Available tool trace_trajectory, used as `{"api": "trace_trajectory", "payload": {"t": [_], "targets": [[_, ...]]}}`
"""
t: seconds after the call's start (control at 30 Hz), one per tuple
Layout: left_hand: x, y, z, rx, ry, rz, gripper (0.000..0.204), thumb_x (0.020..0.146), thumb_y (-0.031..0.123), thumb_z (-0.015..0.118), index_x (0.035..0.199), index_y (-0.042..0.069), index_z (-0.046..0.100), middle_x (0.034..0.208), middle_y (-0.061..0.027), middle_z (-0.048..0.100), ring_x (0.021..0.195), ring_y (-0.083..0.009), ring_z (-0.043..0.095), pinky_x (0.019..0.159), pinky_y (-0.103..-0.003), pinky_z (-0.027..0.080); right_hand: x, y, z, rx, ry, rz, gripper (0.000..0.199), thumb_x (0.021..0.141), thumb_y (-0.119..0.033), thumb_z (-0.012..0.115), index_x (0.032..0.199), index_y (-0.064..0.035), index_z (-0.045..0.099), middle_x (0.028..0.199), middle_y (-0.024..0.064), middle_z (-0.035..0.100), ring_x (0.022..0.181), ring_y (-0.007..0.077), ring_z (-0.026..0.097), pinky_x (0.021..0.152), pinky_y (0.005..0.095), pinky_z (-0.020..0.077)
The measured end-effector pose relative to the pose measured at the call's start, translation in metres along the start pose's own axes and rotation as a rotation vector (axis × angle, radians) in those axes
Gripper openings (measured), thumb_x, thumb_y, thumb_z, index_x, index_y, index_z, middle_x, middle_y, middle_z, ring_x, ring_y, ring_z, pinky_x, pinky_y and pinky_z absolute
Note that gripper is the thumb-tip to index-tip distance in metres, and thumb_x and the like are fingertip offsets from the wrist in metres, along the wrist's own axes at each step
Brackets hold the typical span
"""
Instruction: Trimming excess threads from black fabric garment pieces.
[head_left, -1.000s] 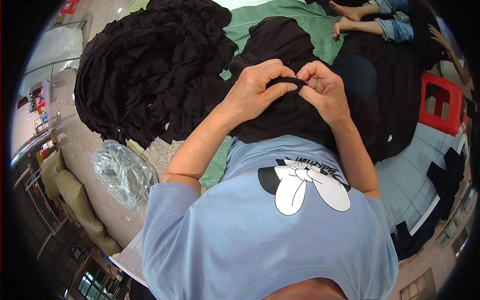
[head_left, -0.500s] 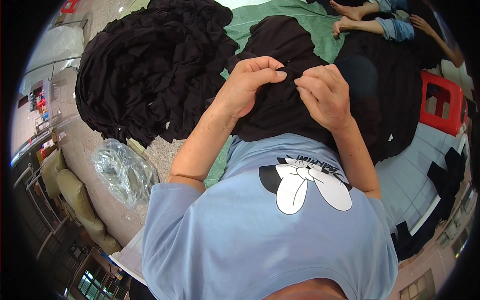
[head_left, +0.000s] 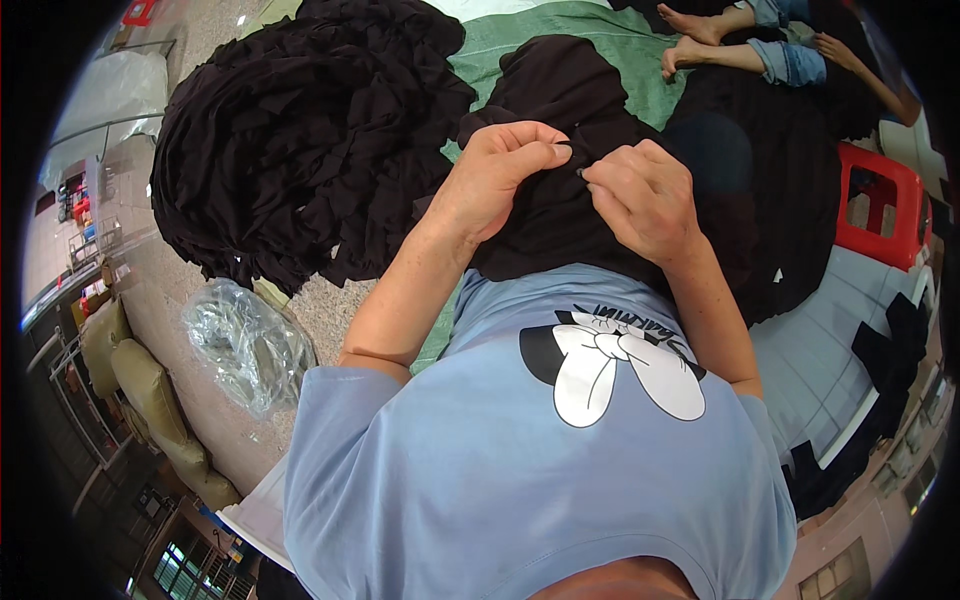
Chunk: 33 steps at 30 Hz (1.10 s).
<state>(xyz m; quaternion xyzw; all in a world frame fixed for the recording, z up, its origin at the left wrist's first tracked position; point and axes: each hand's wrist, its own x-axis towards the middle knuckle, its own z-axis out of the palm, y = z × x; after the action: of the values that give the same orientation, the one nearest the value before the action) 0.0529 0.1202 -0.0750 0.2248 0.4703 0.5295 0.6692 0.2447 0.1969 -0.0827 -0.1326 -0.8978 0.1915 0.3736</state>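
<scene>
A dark, near-black cloth [head_left: 550, 225] lies over my lap and rises in a rounded heap in front of me. My left hand [head_left: 500, 175] is closed, thumb and forefinger pinching a fold of this cloth. Close beside it on the right, my right hand [head_left: 645, 200] has its fingers curled in. A tiny pale glint shows at its fingertips, too small to name. Whatever those fingers grip is mostly hidden by the hand itself. A small gap separates the two hands, with dark cloth visible between them.
A big pile of dark cloth [head_left: 300, 150] stands to the left on a green sheet [head_left: 545, 25]. Clear plastic wrapping [head_left: 245, 345] lies nearer. Right are more dark cloth [head_left: 770, 220], a red stool [head_left: 880, 205] and another person's bare feet [head_left: 690, 40].
My right hand has shifted slightly down, away from the left fingertips. The left hand keeps its pinch on the cloth, moving barely at all.
</scene>
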Motion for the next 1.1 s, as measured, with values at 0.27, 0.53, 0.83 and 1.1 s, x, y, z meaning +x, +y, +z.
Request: {"api": "trace_trajectory", "payload": {"t": [0.27,0.53,0.83,1.1], "targets": [[-0.008,0.012,0.013,0.192,0.066,0.165,0.012,0.090,0.007,0.067,0.098,-0.001,0.070,0.085,0.0037,0.065,0.077,-0.0022,0.054,0.068,-0.018,0.043,0.008,-0.006,-0.002,-0.067,0.154,0.018,0.033,0.065,0.002,0.076,0.094,-0.0078,0.063,0.076,0.0013,0.060,0.060,0.0186,0.055,0.057,0.0300,0.0406],[-0.014,0.024,0.022,0.546,0.066,0.345,0.007,0.090,0.001,0.066,0.094,-0.004,0.068,0.083,0.0030,0.061,0.076,-0.0043,0.051,0.066,-0.019,0.040,0.016,-0.007,-0.002,-0.145,0.140,-0.049,0.030,0.065,0.001,0.075,0.092,-0.0073,0.064,0.074,0.0014,0.058,0.061,0.0162,0.056,0.057,0.0301,0.0397],[-0.006,0.021,0.015,0.616,-0.071,0.437,0.018,0.084,0.003,0.072,0.100,-0.004,0.067,0.093,-0.0044,0.064,0.084,-0.0109,0.059,0.074,-0.025,0.048,0.010,-0.008,0.003,-0.053,0.112,0.103,0.022,0.067,0.004,0.072,0.084,-0.0060,0.063,0.073,0.0039,0.056,0.061,0.0196,0.057,0.052,0.0307,0.0399],[-0.003,0.017,0.014,0.585,-0.043,0.394,0.019,0.082,-0.002,0.073,0.100,-0.004,0.068,0.096,-0.0041,0.064,0.088,-0.0109,0.060,0.076,-0.024,0.048,0.016,-0.014,0.007,0.364,0.144,0.503,0.025,0.072,0.009,0.069,0.092,-0.0035,0.060,0.092,0.0062,0.061,0.065,0.0167,0.059,0.056,0.0275,0.0483]]}}
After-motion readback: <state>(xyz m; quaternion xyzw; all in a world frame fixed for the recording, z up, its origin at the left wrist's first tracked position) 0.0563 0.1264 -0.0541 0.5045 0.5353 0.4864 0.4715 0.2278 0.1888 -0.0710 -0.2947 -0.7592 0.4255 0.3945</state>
